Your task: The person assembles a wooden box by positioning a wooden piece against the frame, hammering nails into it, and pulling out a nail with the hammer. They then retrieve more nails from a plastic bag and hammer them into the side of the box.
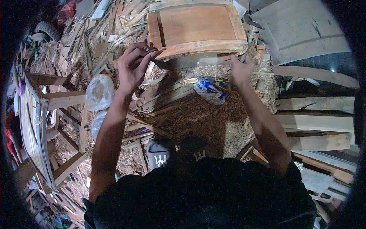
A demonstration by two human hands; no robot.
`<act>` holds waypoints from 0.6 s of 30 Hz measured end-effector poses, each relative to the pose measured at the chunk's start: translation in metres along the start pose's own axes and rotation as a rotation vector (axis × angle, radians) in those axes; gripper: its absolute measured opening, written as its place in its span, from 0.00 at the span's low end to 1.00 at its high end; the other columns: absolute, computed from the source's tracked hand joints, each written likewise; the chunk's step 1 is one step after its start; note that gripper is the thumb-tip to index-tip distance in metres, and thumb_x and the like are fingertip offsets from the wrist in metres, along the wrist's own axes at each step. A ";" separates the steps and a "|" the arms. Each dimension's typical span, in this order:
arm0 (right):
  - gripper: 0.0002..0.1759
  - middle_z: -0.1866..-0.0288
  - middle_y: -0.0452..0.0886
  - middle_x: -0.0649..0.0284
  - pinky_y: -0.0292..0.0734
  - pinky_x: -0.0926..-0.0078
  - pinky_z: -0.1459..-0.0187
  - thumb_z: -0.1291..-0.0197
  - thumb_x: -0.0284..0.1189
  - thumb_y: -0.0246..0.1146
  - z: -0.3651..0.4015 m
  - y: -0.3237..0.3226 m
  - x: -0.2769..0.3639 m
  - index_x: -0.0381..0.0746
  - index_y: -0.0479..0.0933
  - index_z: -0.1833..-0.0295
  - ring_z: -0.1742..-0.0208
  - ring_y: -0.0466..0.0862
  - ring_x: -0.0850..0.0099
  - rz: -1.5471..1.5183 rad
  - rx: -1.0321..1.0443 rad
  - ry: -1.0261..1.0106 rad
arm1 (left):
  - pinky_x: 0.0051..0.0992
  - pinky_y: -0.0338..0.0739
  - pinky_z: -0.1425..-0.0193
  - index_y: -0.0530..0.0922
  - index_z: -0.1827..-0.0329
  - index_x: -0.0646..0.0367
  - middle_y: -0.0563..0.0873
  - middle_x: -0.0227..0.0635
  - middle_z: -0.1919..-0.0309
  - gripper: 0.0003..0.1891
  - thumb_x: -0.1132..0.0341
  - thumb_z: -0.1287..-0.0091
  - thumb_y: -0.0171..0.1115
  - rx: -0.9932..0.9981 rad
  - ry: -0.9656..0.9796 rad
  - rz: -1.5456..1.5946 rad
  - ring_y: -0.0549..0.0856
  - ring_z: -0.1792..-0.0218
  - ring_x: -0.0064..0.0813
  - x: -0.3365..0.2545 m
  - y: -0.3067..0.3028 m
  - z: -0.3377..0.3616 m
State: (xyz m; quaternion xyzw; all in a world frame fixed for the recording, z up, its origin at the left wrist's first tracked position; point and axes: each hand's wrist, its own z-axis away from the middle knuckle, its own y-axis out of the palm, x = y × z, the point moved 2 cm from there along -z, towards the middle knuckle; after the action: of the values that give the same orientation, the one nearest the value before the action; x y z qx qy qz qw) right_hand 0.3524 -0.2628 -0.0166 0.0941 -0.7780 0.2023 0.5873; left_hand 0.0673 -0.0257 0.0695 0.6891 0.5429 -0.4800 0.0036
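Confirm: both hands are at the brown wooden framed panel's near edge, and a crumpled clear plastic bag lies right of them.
Wrong side: the head view shows the crumpled clear plastic bag left of the left hand and right hand, both at the brown wooden framed panel.

Too small to tell what the small dark bit [147, 49] pinched in the fingertips of the left hand [133, 66] is. Cannot see whether the right hand [241, 70] grips anything, with its fingers blurred against the wooden frame [196, 26]. Cannot read the smeared blue wrapper [209, 88]. Shoes [158, 159] half hidden behind the black shirt [206, 194]; corners lost to the dark rim of the lens.
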 end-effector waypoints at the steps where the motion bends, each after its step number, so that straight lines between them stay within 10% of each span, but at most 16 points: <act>1: 0.05 0.63 0.88 0.66 0.80 0.71 0.55 0.39 0.22 0.69 0.003 0.001 0.004 0.34 0.84 0.57 0.61 0.84 0.77 0.024 -0.028 0.022 | 0.29 0.82 0.53 0.88 0.60 0.65 0.88 0.42 0.59 0.05 0.73 0.36 0.74 -0.011 0.010 -0.012 0.89 0.59 0.34 0.000 -0.001 0.000; 18: 0.09 0.65 0.90 0.60 0.81 0.67 0.58 0.44 0.25 0.73 0.010 0.011 0.022 0.31 0.86 0.60 0.64 0.87 0.71 0.217 -0.183 0.059 | 0.30 0.82 0.51 0.87 0.62 0.65 0.88 0.41 0.59 0.06 0.72 0.37 0.75 -0.006 -0.040 0.042 0.89 0.57 0.33 0.004 0.003 0.001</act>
State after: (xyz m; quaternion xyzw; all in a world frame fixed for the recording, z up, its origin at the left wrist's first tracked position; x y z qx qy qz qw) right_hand 0.3333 -0.2555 0.0000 -0.0508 -0.7811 0.1955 0.5908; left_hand 0.0693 -0.0245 0.0650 0.6906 0.5293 -0.4921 0.0266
